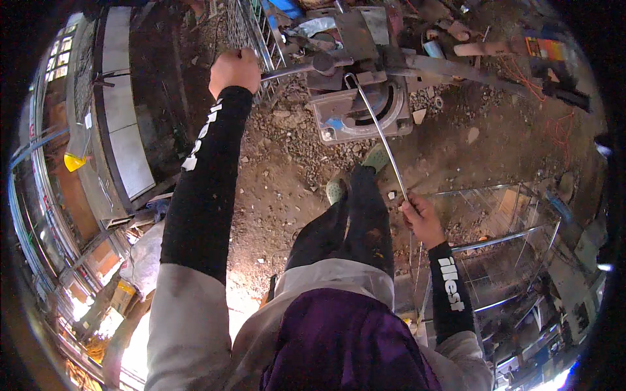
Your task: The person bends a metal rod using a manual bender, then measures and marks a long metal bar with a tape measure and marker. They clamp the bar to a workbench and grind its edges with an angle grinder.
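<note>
My left hand (235, 72) is closed round the handle of a hammer (323, 63), held out at the upper middle. The hammer's head is over a heavy metal block on a grey machine base (336, 124) with a curved slot. In my right hand (424, 221), at the right, the fingers pinch the lower end of a thin metal rod (381, 130). The rod slants up and left, and its bent, hooked far end lies at the block just below the hammer head. Whether the hammer touches the rod or block I cannot tell.
Dirt and gravel (274, 189) cover the ground round my feet. Wire mesh (251, 32) stands beside my left hand. A long metal bar (469, 68) runs right from the machine. Thin metal frames (502, 241) lie near my right hand, and pale panels (124, 130) line the left.
</note>
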`<state>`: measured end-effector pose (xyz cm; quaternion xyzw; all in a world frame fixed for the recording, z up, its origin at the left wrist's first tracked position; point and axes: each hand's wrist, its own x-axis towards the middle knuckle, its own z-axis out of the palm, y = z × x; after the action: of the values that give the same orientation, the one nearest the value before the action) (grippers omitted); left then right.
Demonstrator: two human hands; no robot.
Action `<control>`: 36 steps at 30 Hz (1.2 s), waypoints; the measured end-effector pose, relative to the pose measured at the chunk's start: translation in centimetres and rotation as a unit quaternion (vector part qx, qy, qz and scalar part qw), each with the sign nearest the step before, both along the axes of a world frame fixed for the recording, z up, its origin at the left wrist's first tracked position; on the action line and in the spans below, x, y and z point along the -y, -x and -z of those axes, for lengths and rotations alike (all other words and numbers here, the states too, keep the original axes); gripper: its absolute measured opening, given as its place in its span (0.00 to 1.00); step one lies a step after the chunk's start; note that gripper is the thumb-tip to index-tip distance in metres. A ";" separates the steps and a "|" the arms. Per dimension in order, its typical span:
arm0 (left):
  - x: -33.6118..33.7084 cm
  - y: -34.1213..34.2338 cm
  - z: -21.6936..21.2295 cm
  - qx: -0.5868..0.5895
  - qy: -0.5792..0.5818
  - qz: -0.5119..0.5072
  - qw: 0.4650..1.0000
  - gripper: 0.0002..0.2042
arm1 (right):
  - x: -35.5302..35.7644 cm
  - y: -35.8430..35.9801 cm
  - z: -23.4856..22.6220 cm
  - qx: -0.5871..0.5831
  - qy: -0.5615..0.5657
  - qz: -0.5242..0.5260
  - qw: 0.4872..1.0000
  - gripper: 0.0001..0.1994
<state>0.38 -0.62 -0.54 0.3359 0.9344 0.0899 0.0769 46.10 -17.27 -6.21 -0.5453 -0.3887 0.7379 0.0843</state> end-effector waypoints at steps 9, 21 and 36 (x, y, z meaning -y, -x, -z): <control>-0.1 0.3 0.7 -0.011 0.006 0.010 1.000 0.22 | -2.5 1.1 -0.2 0.021 0.069 -0.018 0.997 0.17; -0.5 -0.1 0.1 -0.001 0.031 -0.014 0.999 0.20 | -6.7 6.0 -0.2 0.006 0.015 0.006 1.000 0.21; 0.6 0.9 0.7 -0.019 -0.016 -0.006 1.000 0.22 | -7.6 5.5 -1.3 0.035 0.022 -0.054 0.998 0.22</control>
<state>-0.52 -1.21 -1.28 0.3328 0.9362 0.0994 0.0534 40.60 -9.69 -4.92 -0.5508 -0.4043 0.7300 0.0186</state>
